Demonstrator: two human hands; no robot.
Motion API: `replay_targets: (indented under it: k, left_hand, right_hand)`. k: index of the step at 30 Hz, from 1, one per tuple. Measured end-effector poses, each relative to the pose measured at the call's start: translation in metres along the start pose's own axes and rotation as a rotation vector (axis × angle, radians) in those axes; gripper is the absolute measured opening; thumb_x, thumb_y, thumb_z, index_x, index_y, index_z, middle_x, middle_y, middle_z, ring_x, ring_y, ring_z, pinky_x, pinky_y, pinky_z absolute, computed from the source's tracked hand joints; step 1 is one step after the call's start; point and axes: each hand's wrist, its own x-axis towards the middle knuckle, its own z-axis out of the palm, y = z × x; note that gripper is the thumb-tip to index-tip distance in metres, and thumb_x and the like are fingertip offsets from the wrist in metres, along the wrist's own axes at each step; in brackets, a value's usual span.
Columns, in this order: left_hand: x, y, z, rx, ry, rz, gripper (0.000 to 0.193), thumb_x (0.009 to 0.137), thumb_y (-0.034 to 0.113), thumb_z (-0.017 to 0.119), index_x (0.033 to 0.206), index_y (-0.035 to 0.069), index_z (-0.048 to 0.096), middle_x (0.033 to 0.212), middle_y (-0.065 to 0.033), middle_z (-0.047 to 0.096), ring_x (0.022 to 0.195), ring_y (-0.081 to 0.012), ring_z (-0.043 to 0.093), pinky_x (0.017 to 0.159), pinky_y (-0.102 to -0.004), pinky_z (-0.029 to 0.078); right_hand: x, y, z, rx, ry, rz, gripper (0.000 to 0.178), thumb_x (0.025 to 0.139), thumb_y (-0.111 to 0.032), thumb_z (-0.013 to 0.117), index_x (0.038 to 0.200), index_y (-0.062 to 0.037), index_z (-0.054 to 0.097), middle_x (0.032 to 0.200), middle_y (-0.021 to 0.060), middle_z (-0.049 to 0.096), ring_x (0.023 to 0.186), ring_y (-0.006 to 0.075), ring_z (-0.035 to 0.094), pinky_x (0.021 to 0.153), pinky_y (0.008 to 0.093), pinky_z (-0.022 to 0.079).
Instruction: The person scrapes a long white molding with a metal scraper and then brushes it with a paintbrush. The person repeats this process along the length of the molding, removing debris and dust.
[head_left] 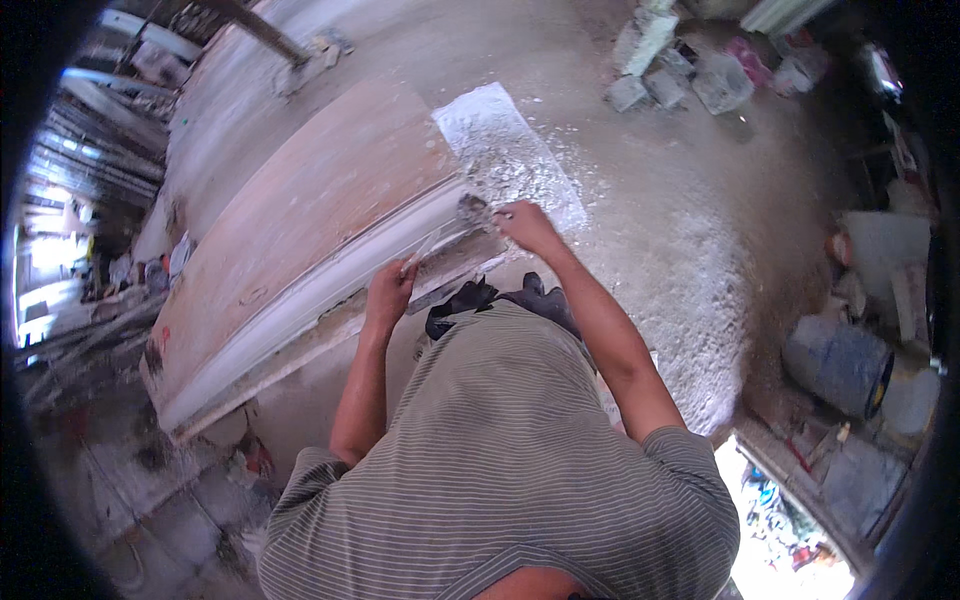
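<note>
My left hand (392, 288) is closed around a thin, pale, flat blade-like strip (428, 246), which points up and right over a long white moulding (330, 262). My right hand (527, 226) grips a small scraper (473, 208) with a dark, crusted blade, held over the moulding's right end. The moulding runs slantwise along the near edge of a wide, pinkish-brown board (310, 165). Beyond my right hand lies a white sheet (478, 108) strewn with white lumps and crumbs. The scraper's handle is mostly hidden in my fist.
White powder (690, 300) covers the floor to the right. Pale blocks (722, 82) and rubble lie at the far right. A bluish drum (838, 365) stands among clutter on the right. A post (262, 32) rises at the far left; stacked lengths (90, 150) fill the left side.
</note>
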Motion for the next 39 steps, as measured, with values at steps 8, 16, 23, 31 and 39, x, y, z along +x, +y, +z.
replay_targets:
  k: [8,16,23,31,39]
  left_hand:
    - [-0.042,0.052,0.003,0.053,0.277,0.055,0.053,0.078,-0.004,0.062,0.126,0.019,0.067,0.096,-0.0118,0.064,0.088,-0.0321,0.064,0.076,-0.041,0.051]
    - [-0.099,0.071,0.013,0.074,0.447,-0.074,0.047,0.072,0.001,0.071,0.117,0.016,0.072,0.088,-0.0105,0.064,0.081,-0.03,0.063,0.071,-0.0392,0.051]
    - [-0.129,0.078,0.011,0.016,0.601,-0.245,0.02,0.082,0.02,0.074,0.102,0.017,0.076,0.076,-0.0075,0.063,0.066,-0.0288,0.061,0.061,-0.0391,0.049]
    - [-0.208,0.016,0.011,-0.034,0.898,-0.237,0.015,0.085,0.026,0.073,0.092,0.014,0.075,0.078,-0.0105,0.064,0.066,-0.0307,0.063,0.057,-0.0415,0.048]
    - [-0.354,-0.064,0.003,-0.564,0.847,-0.818,0.033,0.087,0.035,0.075,0.072,0.007,0.07,0.064,-0.0079,0.062,0.058,-0.0111,0.057,0.05,-0.0325,0.041]
  right_hand:
    - [-0.039,-0.024,-0.05,-0.344,-0.033,-0.182,0.03,0.09,-0.032,0.061,0.112,-0.0146,0.072,0.101,0.0175,0.072,0.094,0.038,0.068,0.084,0.049,0.054]
    - [-0.063,-0.012,-0.058,-0.258,0.057,-0.211,0.03,0.094,-0.025,0.06,0.119,-0.0098,0.068,0.101,0.0158,0.071,0.091,0.0323,0.069,0.078,0.0436,0.054]
    - [-0.136,-0.071,0.018,0.128,-0.235,-0.686,0.032,0.092,-0.012,0.064,0.124,-0.0084,0.063,0.099,0.0162,0.069,0.087,0.0299,0.069,0.074,0.0391,0.054]
    - [-0.179,-0.132,0.108,0.127,-0.29,-0.76,0.031,0.098,-0.017,0.056,0.122,0.0017,0.062,0.099,0.0246,0.068,0.092,0.0367,0.068,0.079,0.0411,0.052]
    - [-0.218,-0.217,0.245,0.098,-0.683,-0.512,0.02,0.097,-0.016,0.062,0.108,0.0015,0.064,0.094,0.0044,0.065,0.082,0.0128,0.06,0.074,0.0286,0.05]
